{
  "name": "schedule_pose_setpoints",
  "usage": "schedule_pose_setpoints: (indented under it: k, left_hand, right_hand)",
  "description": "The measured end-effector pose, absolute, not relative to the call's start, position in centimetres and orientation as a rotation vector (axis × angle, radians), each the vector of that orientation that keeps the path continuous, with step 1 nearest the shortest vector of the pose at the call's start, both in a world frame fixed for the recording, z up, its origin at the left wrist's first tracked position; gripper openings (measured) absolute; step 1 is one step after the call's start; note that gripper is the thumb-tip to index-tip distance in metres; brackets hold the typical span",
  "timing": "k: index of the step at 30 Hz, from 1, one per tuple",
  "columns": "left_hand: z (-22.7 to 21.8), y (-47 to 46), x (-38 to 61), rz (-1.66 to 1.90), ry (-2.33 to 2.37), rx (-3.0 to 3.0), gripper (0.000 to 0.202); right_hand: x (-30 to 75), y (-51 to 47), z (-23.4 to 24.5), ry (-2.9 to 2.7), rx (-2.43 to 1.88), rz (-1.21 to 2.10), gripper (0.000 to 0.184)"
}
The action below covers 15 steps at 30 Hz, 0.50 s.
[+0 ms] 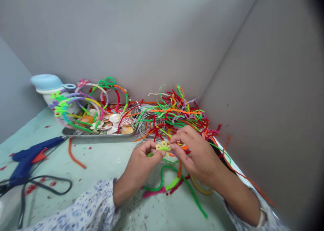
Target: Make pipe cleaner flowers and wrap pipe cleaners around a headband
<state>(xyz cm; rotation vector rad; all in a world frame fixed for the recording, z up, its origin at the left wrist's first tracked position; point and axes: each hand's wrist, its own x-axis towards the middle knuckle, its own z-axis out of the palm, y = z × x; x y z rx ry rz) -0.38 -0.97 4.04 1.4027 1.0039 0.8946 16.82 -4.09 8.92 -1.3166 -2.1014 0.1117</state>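
My left hand (141, 162) pinches a small yellow pipe-cleaner flower (163, 146) of several loops with a bright green bit across it. At the flower's right edge, the thumb and fingers of my right hand (193, 153) are closed together. Just below both hands lies a curved band wrapped in pipe cleaner (172, 183), in green, orange and pink. A loose green pipe cleaner (194, 197) trails from it toward the front. Whether the flower is joined to the band is hidden by my fingers.
A metal tray (98, 135) of shells carries several wrapped hoops (83, 103). Behind my right hand is a heap of pipe cleaners (179, 113) with wire coils. At left are a blue glue gun (37, 151) with its cord, an orange pipe cleaner (74, 156), and a blue-lidded container (48, 82).
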Motion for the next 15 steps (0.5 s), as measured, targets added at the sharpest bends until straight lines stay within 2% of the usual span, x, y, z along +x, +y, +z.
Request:
schedule_pose_setpoints:
  k: [11,15]
  left_hand:
    - [4.78,-1.32,-0.26,0.904,0.975,1.441,0.014]
    - [4.64,-0.97,-0.29,0.884,0.961,1.372,0.015]
  right_hand:
    - [15.95,-4.35,8.15,-2.213,-1.422,0.002,0.009]
    - [16.11,-3.78,8.03,-2.104,-1.405,0.178,0.009]
